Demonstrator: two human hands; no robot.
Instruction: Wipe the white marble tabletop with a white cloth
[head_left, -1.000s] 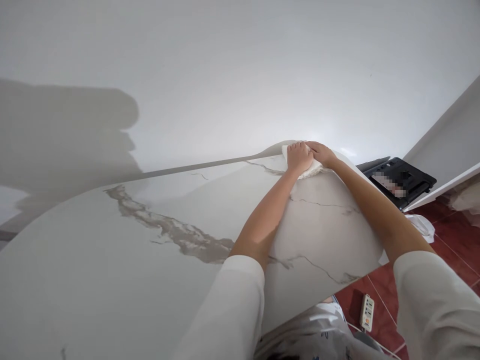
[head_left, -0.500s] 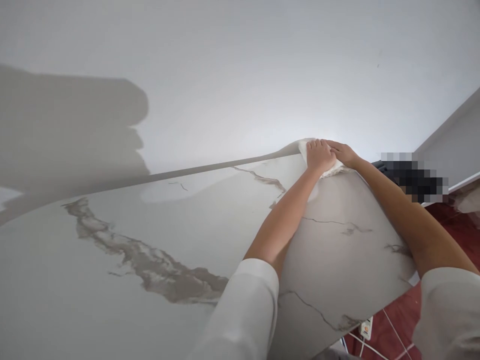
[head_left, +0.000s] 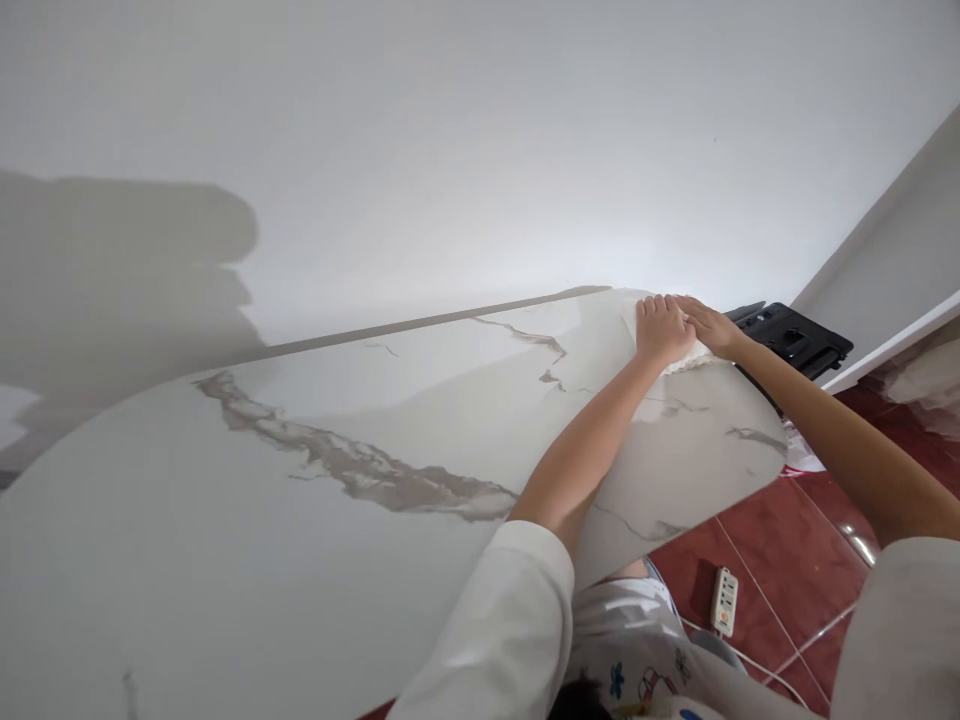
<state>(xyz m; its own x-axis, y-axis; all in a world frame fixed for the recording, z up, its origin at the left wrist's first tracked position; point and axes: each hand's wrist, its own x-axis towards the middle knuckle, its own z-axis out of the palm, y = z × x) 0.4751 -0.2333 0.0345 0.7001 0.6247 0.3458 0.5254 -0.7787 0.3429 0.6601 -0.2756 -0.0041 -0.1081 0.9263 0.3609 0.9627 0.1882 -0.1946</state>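
Observation:
A white cloth lies on the far right part of a white marble-patterned table. My left hand presses down on the cloth, its fingers curled over the material. Just to its right, my right hand also rests on the cloth, with its fingertips touching the left hand. Part of the cloth is hidden under both hands.
Behind the table stands a white wall. A black plastic object is beyond the right end. On the red tiled floor lies a white power strip with a cable. Patterned clothing shows below the table edge.
The view has shifted, showing more of the table's rounded ends, the floor and the power strip. Both hands, still on the cloth, appear slightly farther right and lower in the picture.

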